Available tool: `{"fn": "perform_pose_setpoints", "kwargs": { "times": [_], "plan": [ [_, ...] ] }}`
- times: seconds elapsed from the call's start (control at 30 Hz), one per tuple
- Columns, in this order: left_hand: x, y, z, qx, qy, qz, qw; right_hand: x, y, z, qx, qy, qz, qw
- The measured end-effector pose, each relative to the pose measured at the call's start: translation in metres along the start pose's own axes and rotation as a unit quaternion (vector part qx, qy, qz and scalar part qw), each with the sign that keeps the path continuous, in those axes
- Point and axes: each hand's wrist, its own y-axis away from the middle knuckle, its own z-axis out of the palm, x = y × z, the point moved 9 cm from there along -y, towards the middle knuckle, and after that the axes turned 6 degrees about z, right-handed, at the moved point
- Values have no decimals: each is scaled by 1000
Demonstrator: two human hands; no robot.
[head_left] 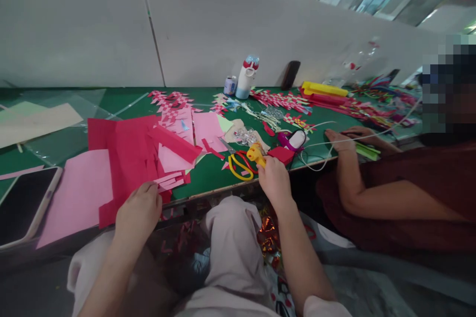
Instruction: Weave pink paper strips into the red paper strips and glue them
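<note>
My left hand (141, 210) is closed at the table's front edge, its fingers pinching the near end of pink paper strips (171, 180). These strips lie over red paper sheets (130, 151) and beside a folded red paper strip (176, 144). In my right hand (275, 181) is a yellow plastic tool (255, 152); my fingers wrap its lower part, and its exact kind is unclear. Just left of it lie scissors (238, 171) with yellow and red handles. A pink sheet (82, 188) rests left of the red paper, overhanging the front edge.
A phone (28, 203) lies at the left. Woven red-and-pink paper pieces (173, 104), a can (230, 85) and a white bottle (246, 79) stand or lie farther back. White cable (316, 168) loops at right, near a co-worker's hands (342, 139). A grey partition (92, 29) borders the table.
</note>
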Motion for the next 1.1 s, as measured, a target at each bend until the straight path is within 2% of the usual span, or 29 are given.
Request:
{"fn": "perform_pose_setpoints", "kwargs": {
  "times": [0.1, 0.23, 0.4, 0.5, 0.57, 0.63, 0.7, 0.9, 1.1],
  "plan": [
    [-3, 0, 0, -11, 15, -11, 1000, -9, 8, -5, 0, -118, -20, 993],
    [0, 1, -4, -17, 2, -21, 1000, -33, 17, 1, -63, -300, -67, 949],
    [5, 2, -5, -20, -24, -29, 999, -61, 26, 19, -178, -465, -74, 864],
    [6, 2, -3, -22, -20, -28, 999, -77, 31, 30, -249, -549, -63, 795],
    [5, 2, -2, -20, -15, -30, 999, -86, 35, 35, -284, -598, -56, 747],
    [3, 2, -2, -17, -12, -30, 999, -92, 39, 39, -304, -626, -49, 716],
    [2, 3, -2, -17, -9, -28, 999, -96, 41, 41, -318, -632, -45, 705],
    [-1, 2, 0, -23, 1, -38, 999, -104, 45, 39, -364, -616, -48, 697],
    [-6, 2, 0, -21, 7, -63, 998, -102, 48, 44, -395, -614, -22, 683]
  ]
}}
